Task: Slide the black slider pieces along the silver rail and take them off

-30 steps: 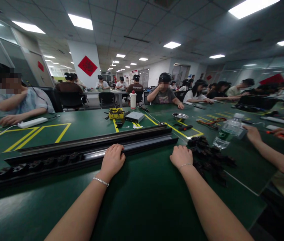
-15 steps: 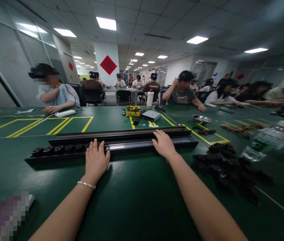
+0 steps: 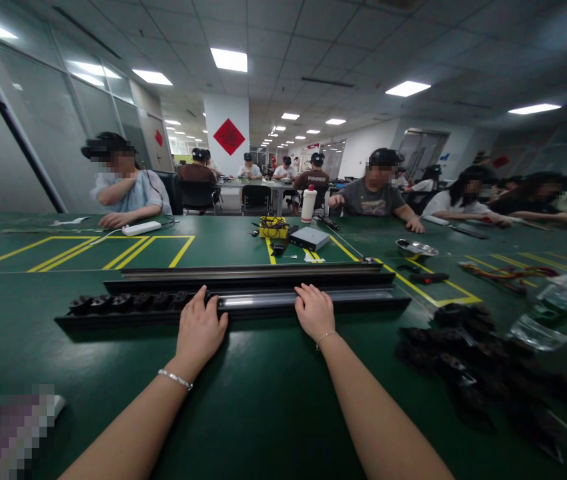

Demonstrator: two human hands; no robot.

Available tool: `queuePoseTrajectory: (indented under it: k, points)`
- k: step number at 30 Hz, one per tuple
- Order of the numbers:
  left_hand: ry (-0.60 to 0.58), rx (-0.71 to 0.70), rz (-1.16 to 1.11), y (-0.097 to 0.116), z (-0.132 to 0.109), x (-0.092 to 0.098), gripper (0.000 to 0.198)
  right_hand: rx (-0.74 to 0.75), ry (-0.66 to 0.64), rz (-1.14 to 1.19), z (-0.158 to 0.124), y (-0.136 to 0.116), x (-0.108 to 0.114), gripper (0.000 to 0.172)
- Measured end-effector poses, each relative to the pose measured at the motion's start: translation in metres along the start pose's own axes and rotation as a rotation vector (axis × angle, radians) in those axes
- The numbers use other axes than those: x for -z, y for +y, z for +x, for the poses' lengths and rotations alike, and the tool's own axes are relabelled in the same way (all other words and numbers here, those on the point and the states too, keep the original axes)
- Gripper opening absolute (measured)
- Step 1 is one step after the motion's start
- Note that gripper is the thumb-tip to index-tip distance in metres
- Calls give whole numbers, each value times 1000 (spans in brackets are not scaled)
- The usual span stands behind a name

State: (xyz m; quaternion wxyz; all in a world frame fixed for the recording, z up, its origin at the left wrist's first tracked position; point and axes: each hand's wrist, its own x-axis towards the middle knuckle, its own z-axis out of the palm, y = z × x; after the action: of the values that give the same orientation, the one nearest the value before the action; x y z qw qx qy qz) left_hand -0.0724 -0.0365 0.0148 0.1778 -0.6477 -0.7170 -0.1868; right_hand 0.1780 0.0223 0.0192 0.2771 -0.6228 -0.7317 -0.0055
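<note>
A long black rail (image 3: 263, 300) with a shiny inner channel lies across the green table (image 3: 273, 400) in front of me. Several small black parts (image 3: 123, 301) sit in its left end. My left hand (image 3: 199, 330) rests on the rail's near edge, fingers stretched out and slightly apart. My right hand (image 3: 315, 311) rests on the rail further right, fingers curled over its edge. A second black rail (image 3: 248, 273) lies just behind. A heap of loose black parts (image 3: 468, 363) lies to my right.
Other people sit around the table, one at the far left and several across. A yellow box (image 3: 273, 227), grey box (image 3: 310, 238), white bottle (image 3: 307, 204), metal bowl (image 3: 416, 248) and plastic bottle (image 3: 558, 303) stand beyond. Yellow lines mark the table.
My right hand moved left from the bare table beside the parts heap onto the rail. My left hand stayed on the rail and its fingers opened out. My view swung left.
</note>
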Motion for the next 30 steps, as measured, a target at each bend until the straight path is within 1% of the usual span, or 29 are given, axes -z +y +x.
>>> queuePoseTrajectory:
  k: [3,9,14,25,28,30]
  points:
    - [22,2,-1,-2,1,-2,46,2,3,5,0,-1,-1,39]
    - [109,-31,-20,-7,4,-8,46,-7,43,16,0,1,-6,38]
    - [77,-53,-20,-7,5,-7,42,-4,55,24,1,0,-6,37]
    - [76,-88,-89,-1,5,-6,37,-27,44,23,2,-2,-5,38]
    - [65,-117,-111,3,5,-5,36,-66,44,23,2,-7,-6,38]
    - [65,-119,-129,5,5,-4,36,-76,48,34,2,-15,-8,37]
